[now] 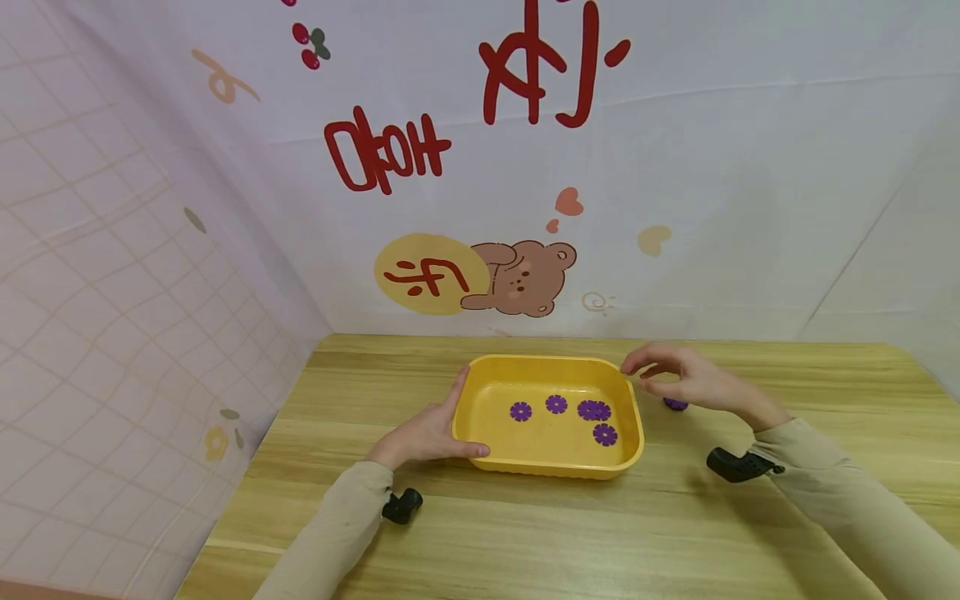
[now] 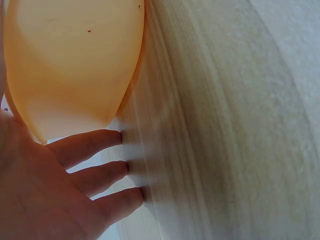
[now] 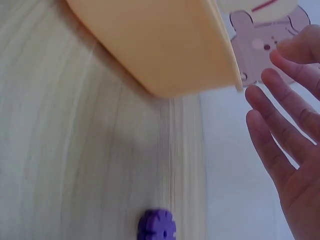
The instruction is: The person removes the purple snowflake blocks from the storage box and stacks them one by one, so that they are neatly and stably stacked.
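A yellow plastic tub [image 1: 547,467] stands on the table with several purple snowflake discs [image 1: 521,412] lying in it, two of them overlapping. My left hand [image 1: 427,432] grips the tub's left end, thumb along the front rim; in the left wrist view its other fingers [image 2: 102,177] lie spread beside the tub wall, tips at the tabletop. Just past the right rim hovers my right hand [image 1: 690,379], fingers loosely bent, nothing seen between them. Partly hidden under this hand, more purple disc material [image 1: 676,403] rests on the table, showing as a thick purple piece [image 3: 157,225] in the right wrist view.
The wooden table [image 1: 525,533] runs back to a white cloth backdrop [image 1: 750,208] with a printed bear and red lettering. A grid-patterned cloth [image 1: 112,292] hangs at the left. Black wrist devices [image 1: 738,465] sit on both sleeves.
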Available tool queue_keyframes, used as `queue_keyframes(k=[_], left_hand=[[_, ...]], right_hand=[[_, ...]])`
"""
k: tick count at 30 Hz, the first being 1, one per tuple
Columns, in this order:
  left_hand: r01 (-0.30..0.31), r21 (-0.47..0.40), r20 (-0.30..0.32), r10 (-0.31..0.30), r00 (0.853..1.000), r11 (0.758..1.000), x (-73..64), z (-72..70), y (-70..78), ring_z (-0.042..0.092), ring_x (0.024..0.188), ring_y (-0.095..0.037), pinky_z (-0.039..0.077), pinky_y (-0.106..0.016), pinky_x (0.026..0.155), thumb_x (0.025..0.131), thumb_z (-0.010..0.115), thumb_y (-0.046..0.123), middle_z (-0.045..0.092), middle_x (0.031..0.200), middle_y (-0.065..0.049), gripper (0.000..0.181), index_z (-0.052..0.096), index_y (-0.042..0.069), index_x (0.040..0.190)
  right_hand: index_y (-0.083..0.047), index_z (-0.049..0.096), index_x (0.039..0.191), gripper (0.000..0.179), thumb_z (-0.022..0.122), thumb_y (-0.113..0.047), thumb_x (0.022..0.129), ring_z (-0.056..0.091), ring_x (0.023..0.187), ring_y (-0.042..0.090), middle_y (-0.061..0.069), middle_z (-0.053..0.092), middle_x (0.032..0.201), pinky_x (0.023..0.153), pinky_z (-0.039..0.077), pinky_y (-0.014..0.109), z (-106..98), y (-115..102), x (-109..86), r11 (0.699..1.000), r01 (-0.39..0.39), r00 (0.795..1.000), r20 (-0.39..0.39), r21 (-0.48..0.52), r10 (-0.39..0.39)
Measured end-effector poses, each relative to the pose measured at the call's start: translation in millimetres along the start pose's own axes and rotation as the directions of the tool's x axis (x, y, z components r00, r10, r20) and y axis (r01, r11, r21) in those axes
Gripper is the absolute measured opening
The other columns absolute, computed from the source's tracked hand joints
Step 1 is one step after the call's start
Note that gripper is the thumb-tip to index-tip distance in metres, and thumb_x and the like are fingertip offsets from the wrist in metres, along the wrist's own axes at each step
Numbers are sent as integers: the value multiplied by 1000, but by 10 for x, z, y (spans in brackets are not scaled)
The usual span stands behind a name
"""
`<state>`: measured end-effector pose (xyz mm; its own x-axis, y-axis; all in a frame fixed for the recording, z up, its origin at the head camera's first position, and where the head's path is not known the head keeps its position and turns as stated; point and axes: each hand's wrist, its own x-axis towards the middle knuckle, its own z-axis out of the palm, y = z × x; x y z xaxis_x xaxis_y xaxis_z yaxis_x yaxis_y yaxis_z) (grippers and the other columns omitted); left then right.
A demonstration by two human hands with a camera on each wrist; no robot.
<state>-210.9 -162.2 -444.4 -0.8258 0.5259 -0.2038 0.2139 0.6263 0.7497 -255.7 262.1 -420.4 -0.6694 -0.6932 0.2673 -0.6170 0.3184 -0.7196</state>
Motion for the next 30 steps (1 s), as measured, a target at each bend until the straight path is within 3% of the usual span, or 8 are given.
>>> queue_keyframes(k=[11, 21, 30], left_hand=[[5, 10, -3, -5, 1000, 1000, -10, 3, -4, 60, 74, -13, 48, -32, 81, 76, 78, 52, 62, 87, 0, 125, -19, 28, 152], [2, 13, -7, -2, 1000, 1000, -6, 4, 0, 59, 73, -13, 48, -32, 79, 77, 78, 51, 62, 86, -1, 124, -18, 29, 152], [10, 0, -3, -10, 1000, 1000, -6, 3, -16, 59, 73, -14, 48, -33, 81, 77, 78, 51, 62, 86, 0, 124, -20, 32, 152]], right_hand=[[-10, 61, 119, 28, 63, -1, 92, 61, 104, 29, 10, 64, 113, 89, 49, 40, 220, -180, 184, 999, -34, 998, 55, -34, 36], [-2, 57, 123, 29, 61, -4, 94, 57, 111, 39, 14, 61, 120, 92, 46, 47, 399, -277, 341, 999, -38, 994, 106, 14, 36], [10, 52, 124, 35, 61, -3, 93, 54, 114, 41, 27, 54, 124, 91, 44, 55, 566, -320, 462, 990, -137, 987, 84, 16, 135]])
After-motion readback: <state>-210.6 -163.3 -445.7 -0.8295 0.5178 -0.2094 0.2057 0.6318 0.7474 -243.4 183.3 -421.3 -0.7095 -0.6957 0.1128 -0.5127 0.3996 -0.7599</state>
